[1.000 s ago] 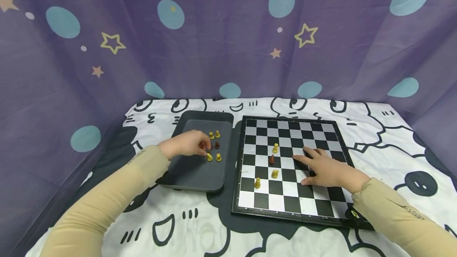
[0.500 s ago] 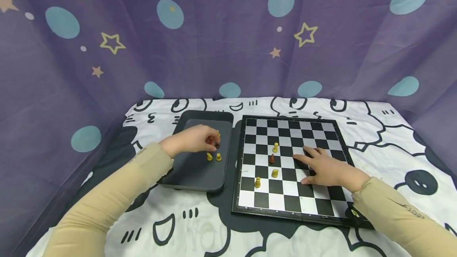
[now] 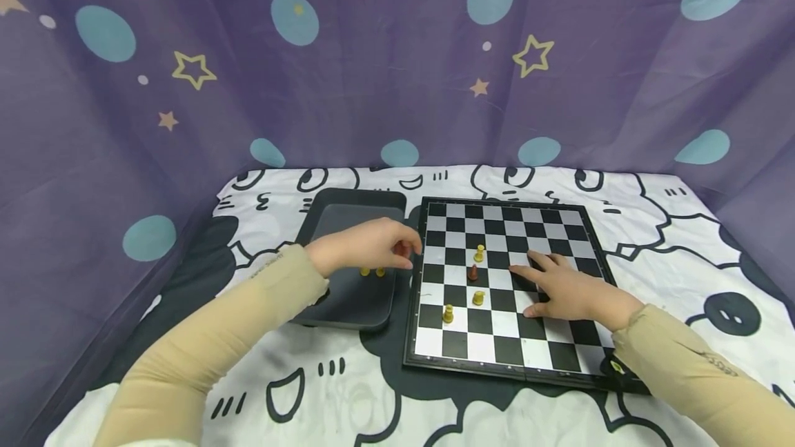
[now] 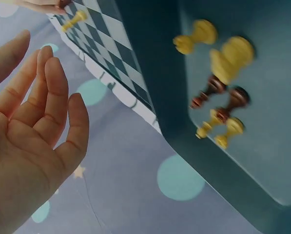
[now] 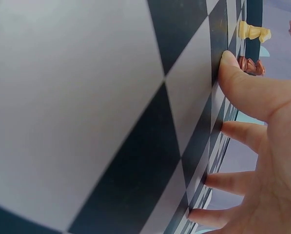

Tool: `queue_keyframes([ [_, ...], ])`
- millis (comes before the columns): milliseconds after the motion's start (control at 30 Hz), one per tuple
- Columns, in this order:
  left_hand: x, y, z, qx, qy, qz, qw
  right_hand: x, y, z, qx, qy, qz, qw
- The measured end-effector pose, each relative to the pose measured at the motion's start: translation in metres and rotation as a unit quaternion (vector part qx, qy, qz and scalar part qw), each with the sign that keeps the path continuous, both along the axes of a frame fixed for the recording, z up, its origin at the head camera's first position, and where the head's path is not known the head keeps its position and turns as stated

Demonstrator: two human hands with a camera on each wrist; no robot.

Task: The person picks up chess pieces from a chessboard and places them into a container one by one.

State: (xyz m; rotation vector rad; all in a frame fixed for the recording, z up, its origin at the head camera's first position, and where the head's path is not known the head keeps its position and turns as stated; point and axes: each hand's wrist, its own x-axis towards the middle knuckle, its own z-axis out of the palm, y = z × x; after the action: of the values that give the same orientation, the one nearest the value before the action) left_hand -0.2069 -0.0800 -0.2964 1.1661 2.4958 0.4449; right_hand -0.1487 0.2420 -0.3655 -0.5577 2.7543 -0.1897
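My left hand (image 3: pixel 375 247) hangs over the right rim of a dark grey tray (image 3: pixel 323 295), close to the chessboard (image 3: pixel 467 345). In the left wrist view its fingers (image 4: pixel 57 83) curve loosely, apart from the thumb, with no piece seen between them. Several yellow chess pieces (image 4: pixel 233 56) and two brown ones (image 4: pixel 237 97) lie in the tray; in the head view this hand covers most of them. My right hand (image 3: pixel 568 288) rests on the board with fingers spread. Left of it stand a reddish-brown piece (image 3: pixel 473 272) and three yellow pieces (image 3: pixel 479 254).
A white cloth (image 3: pixel 360 392) with black cartoon drawings lies under the tray and board. Behind it hangs a purple curtain (image 3: pixel 385 88) with stars and blue ovals. The board's raised black border (image 3: pixel 410 323) runs beside the tray.
My left hand moved right, from above the pieces in the tray to the gap beside the board. My right hand and the board's pieces stay put.
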Motion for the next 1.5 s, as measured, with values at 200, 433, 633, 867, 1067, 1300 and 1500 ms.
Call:
queue_keyframes([
  [200,0.004,0.018,0.0,0.005,-0.013,-0.031,0.9994,-0.001,0.0,0.002,0.0,0.003,0.0,1.0],
  [433,0.013,0.032,-0.003,0.007,-0.039,-0.046,0.9981,0.0,0.001,0.001,-0.002,0.009,0.006,0.9999],
  [633,0.018,0.039,-0.008,-0.005,-0.052,-0.067,0.9964,0.001,0.001,0.0,-0.003,0.009,0.005,0.9999],
  [867,0.023,0.043,-0.015,-0.016,-0.067,-0.085,0.9939,0.003,0.0,0.0,-0.007,0.004,0.003,1.0],
  [1067,0.025,0.048,-0.021,-0.02,-0.075,-0.113,0.9906,0.003,0.0,0.0,-0.008,0.006,0.004,0.9999],
  [1300,0.027,0.053,-0.025,-0.041,-0.087,-0.115,0.9887,0.003,0.0,0.0,-0.008,0.006,0.003,0.9999],
  [1500,0.028,0.055,-0.027,-0.048,-0.087,-0.122,0.9875,0.003,0.0,0.0,-0.005,0.004,0.002,1.0],
])
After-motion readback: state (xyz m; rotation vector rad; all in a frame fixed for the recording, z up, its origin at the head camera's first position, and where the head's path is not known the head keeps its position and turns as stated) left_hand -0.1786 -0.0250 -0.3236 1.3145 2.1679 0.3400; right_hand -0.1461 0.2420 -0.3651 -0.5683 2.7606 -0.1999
